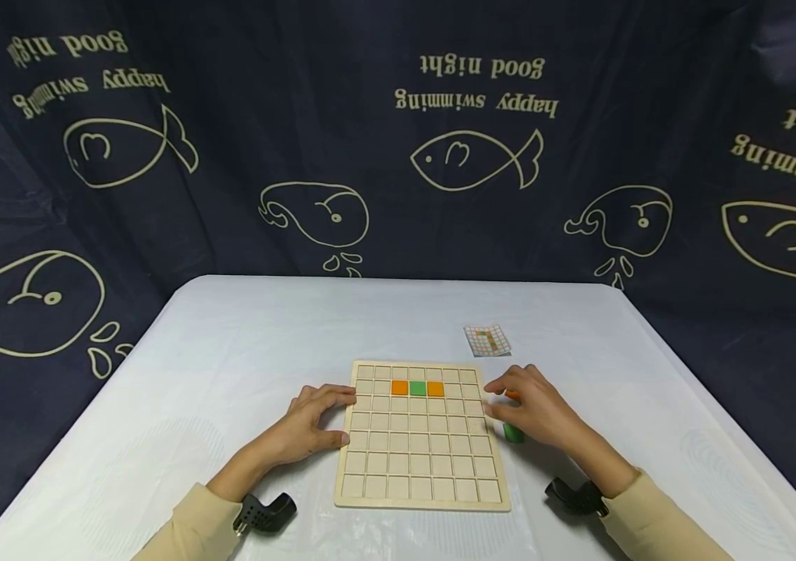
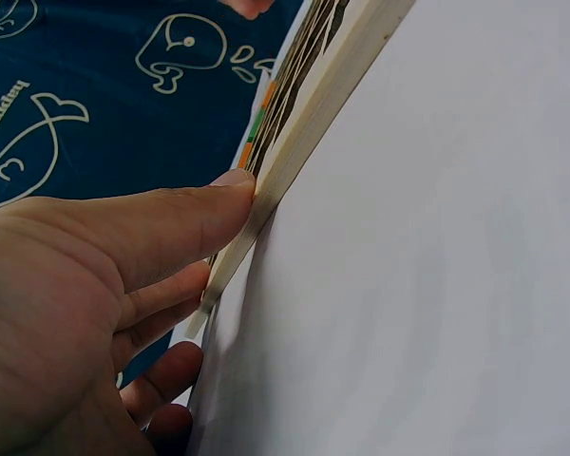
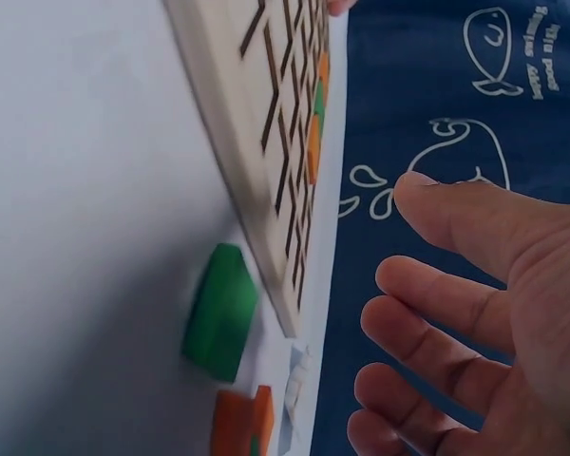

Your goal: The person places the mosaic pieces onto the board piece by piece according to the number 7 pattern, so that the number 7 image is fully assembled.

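Observation:
A wooden grid board [image 1: 420, 444] lies flat on the white table. In its second row from the back sit an orange tile [image 1: 400, 388], a green tile [image 1: 417, 388] and another orange tile [image 1: 435, 389], side by side. My left hand [image 1: 306, 425] touches the board's left edge with thumb and fingertips, as the left wrist view also shows. My right hand [image 1: 534, 405] hovers just off the board's right edge, fingers apart and holding nothing. Below it on the table are a green block [image 3: 220, 313] and orange pieces [image 3: 236, 423], partly hidden by the hand in the head view.
Behind the board's right corner lies a small card [image 1: 487, 340] with a printed coloured grid. The white table [image 1: 285, 319] ends at a dark curtain [image 1: 383, 234] with fish and whale drawings. Each wrist wears a black camera mount [image 1: 267, 514].

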The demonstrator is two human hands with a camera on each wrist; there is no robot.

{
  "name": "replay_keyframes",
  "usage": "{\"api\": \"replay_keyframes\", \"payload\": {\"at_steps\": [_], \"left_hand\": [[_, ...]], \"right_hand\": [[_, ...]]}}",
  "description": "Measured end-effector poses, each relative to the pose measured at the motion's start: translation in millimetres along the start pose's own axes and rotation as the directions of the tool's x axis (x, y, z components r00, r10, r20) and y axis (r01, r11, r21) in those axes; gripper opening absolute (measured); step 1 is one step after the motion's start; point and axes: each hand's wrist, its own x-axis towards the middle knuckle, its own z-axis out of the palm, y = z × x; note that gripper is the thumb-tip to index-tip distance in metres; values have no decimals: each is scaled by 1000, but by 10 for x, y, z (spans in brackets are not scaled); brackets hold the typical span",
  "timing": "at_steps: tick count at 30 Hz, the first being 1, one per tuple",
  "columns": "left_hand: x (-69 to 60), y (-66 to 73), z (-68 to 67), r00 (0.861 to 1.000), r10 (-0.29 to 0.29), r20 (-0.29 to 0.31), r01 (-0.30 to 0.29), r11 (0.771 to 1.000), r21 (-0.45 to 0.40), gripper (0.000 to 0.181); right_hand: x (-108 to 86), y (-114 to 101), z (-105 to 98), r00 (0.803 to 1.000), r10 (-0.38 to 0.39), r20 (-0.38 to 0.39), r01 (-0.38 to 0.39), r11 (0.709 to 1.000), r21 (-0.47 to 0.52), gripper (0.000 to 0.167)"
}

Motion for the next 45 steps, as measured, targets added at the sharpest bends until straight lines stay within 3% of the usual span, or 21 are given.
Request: {"api": "replay_keyframes", "payload": {"at_steps": [21, 33, 45], "left_hand": [[-3, 6, -12, 1000, 4, -1, -4, 1000, 11, 56], [-3, 6, -6, 1000, 8, -8, -8, 1000, 7, 57], [-7, 13, -13, 1000, 2, 1, -2, 1000, 4, 56]], "right_hand": [[-316, 173, 50, 999, 15, -44, -18, 998, -57, 23], [-382, 170, 38, 998, 56, -10, -57, 993, -105, 18], [-422, 209, 48, 999, 45, -16, -47, 991, -128, 23]]}}
